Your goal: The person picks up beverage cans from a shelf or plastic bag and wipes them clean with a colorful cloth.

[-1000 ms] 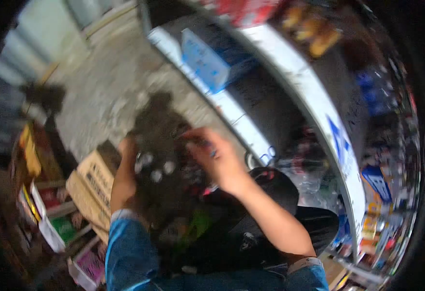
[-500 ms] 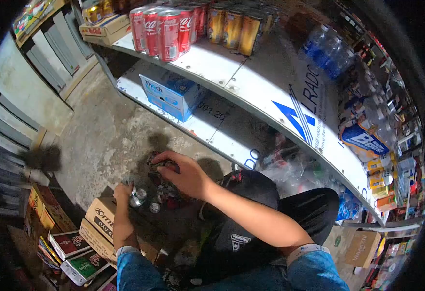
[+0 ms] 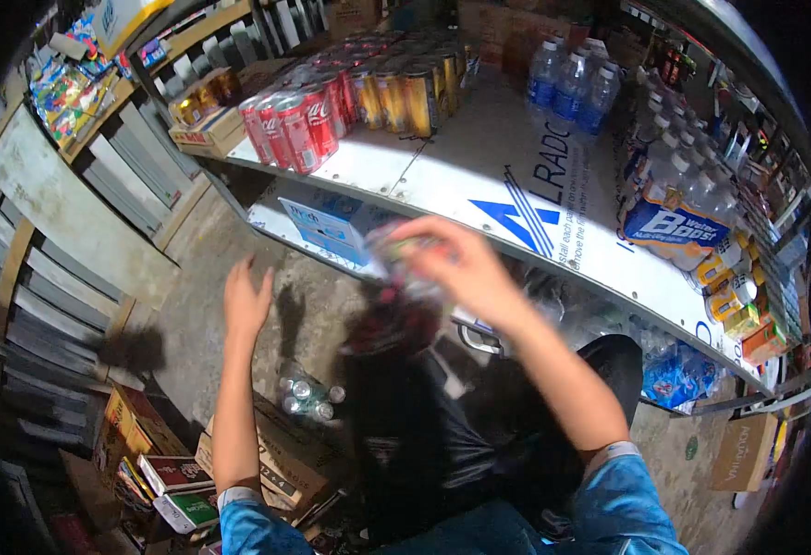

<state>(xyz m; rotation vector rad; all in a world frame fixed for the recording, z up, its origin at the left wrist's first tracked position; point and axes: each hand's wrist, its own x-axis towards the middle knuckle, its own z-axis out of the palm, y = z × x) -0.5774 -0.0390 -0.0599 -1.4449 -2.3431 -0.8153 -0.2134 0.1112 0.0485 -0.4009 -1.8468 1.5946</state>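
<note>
My right hand (image 3: 438,264) is closed on the top of a blurred, plastic-wrapped bundle (image 3: 396,319) in dark red and black. The bundle hangs in front of the lower shelf, above my dark trousers; motion smears its contents. Off to the left, my left hand (image 3: 246,301) is raised over the concrete floor with its fingers apart and nothing in them. Below it on the floor stand several silver-topped cans (image 3: 311,398) in clear plastic.
Coca-Cola cans (image 3: 290,134) and gold cans (image 3: 405,97) line the upper shelf (image 3: 378,176), with water bottles (image 3: 572,88) further right. A blue box (image 3: 322,231) sits on the lower shelf. Cardboard boxes (image 3: 281,462) lie at front left, beside slatted wood (image 3: 63,296).
My right hand has lifted the bundle up and to the right off the floor. My left hand has let go near the cans and risen, fingers spread. The view has shifted.
</note>
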